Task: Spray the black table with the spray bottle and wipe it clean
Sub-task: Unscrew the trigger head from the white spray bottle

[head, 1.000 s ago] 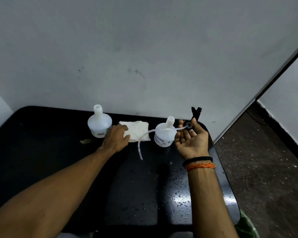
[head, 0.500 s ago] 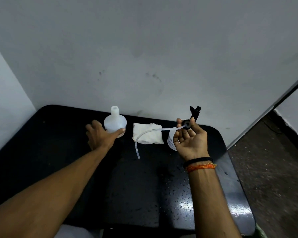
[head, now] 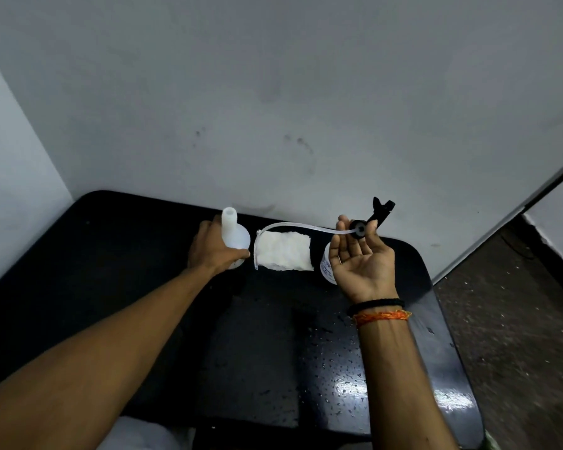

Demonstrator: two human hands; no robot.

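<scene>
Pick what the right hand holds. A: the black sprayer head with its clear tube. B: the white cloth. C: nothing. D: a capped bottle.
A: the right hand pinches the black sprayer head, its clear tube arching over the white cloth on the table.

Glossy black desk (head: 355, 368) beaded with droplets; translucent white plastic bottle (head: 233, 237); soft white folded cloth (head: 285, 251); rough speckled floor (head: 517, 319).

Both forearms are bare, without sleeves. The right wrist wears a black cord band (head: 376, 305), and just below it an orange thread band (head: 382, 317).
</scene>
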